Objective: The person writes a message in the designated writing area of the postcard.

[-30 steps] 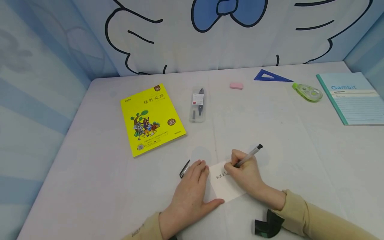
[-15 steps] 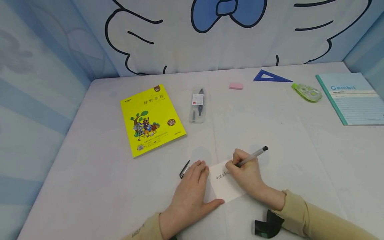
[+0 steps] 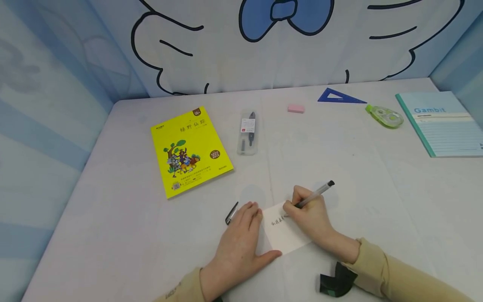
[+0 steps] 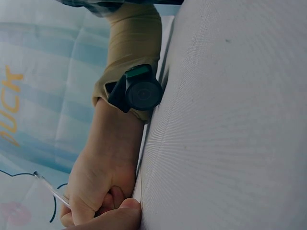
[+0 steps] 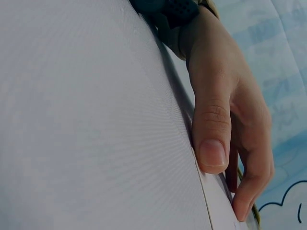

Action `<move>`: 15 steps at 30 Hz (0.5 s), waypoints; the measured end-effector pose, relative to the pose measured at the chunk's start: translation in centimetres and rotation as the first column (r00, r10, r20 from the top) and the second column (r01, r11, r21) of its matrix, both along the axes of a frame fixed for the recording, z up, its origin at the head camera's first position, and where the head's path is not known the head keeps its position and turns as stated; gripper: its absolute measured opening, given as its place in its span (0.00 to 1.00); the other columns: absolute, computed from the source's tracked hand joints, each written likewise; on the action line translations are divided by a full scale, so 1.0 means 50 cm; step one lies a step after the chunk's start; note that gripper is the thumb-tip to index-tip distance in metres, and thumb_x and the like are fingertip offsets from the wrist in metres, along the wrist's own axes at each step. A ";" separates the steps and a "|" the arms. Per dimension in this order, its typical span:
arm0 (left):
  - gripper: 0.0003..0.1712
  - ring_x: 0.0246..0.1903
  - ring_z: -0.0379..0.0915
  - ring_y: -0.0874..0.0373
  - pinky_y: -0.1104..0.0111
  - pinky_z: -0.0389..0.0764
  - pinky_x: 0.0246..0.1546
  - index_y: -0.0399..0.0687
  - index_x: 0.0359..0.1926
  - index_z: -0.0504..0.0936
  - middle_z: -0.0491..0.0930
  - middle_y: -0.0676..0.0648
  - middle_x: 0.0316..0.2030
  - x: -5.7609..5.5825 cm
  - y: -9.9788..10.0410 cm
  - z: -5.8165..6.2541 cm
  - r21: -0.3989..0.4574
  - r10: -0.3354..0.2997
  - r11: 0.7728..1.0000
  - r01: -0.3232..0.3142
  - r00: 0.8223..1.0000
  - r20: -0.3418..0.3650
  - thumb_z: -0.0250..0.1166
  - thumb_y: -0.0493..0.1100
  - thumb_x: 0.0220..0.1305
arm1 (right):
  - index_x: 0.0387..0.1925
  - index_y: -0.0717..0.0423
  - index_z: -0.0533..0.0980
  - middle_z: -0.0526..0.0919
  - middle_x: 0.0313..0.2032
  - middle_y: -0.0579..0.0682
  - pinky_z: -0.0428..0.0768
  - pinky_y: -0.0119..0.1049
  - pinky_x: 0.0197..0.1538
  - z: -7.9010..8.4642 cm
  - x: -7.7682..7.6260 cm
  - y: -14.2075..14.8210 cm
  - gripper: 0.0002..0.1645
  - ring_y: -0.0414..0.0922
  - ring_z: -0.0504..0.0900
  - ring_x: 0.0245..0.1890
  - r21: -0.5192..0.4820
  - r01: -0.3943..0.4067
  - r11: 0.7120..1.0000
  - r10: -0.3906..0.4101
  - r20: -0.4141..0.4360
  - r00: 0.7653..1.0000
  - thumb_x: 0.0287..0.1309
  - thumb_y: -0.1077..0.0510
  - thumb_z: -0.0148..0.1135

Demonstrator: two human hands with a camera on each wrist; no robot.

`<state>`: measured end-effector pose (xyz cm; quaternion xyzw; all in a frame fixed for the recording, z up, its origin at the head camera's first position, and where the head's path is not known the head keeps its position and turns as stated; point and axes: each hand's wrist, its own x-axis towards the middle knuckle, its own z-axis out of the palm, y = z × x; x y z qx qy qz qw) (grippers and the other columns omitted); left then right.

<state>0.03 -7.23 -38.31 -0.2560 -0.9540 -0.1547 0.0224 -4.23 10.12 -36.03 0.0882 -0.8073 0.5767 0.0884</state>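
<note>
A small off-white sheet of paper [image 3: 288, 239] with a short row of handwritten characters lies at the front of the table. My left hand [image 3: 239, 245] rests on its left side with fingers extended. In the right wrist view, the left thumb [image 5: 212, 153] presses near the paper's edge. My right hand [image 3: 311, 216] pinches a clear-barrelled pen [image 3: 316, 193] with a black end; its tip is hidden behind the fingers. The left wrist view shows the right hand [image 4: 103, 175] low over the table. Beside the left fingertips lies a pen cap [image 3: 231, 214] with a black clip, partly covered.
Farther back lie a yellow book [image 3: 192, 153], a clear case [image 3: 247, 133] with a compass inside, a pink eraser [image 3: 296, 109], a blue set square [image 3: 339, 97], a green correction tape [image 3: 385, 117] and a teal notebook [image 3: 441, 123]. A black camera [image 3: 337, 280] sits at the right cuff.
The right hand and pen have made small writing shifts over the paper, the pen's top end swinging right and then slightly back. The left hand stays in place.
</note>
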 end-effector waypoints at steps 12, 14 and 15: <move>0.51 0.64 0.56 0.50 0.60 0.62 0.65 0.34 0.59 0.68 0.65 0.40 0.60 0.000 0.000 0.000 -0.004 0.004 1.000 -0.004 1.000 0.008 0.62 0.71 0.48 | 0.09 0.59 0.58 0.55 0.08 0.43 0.53 0.29 0.14 -0.001 0.001 -0.002 0.21 0.28 0.54 0.14 0.002 0.004 1.000 -0.003 -0.024 1.000 0.35 0.81 0.53; 0.51 0.64 0.56 0.50 0.61 0.62 0.65 0.34 0.59 0.68 0.65 0.40 0.60 0.001 0.000 0.000 -0.006 0.005 1.000 -0.005 1.000 0.012 0.62 0.71 0.48 | 0.09 0.59 0.57 0.55 0.08 0.43 0.53 0.29 0.14 -0.002 0.001 -0.002 0.21 0.28 0.54 0.14 -0.004 0.005 1.000 -0.005 -0.030 1.000 0.35 0.81 0.52; 0.51 0.64 0.56 0.50 0.61 0.62 0.65 0.34 0.59 0.68 0.65 0.40 0.60 0.001 0.000 0.000 -0.007 0.004 1.000 -0.004 1.000 0.012 0.62 0.71 0.48 | 0.09 0.59 0.57 0.55 0.08 0.43 0.53 0.30 0.14 -0.002 0.001 -0.002 0.21 0.28 0.53 0.14 -0.007 0.004 1.000 -0.004 -0.033 0.999 0.35 0.81 0.52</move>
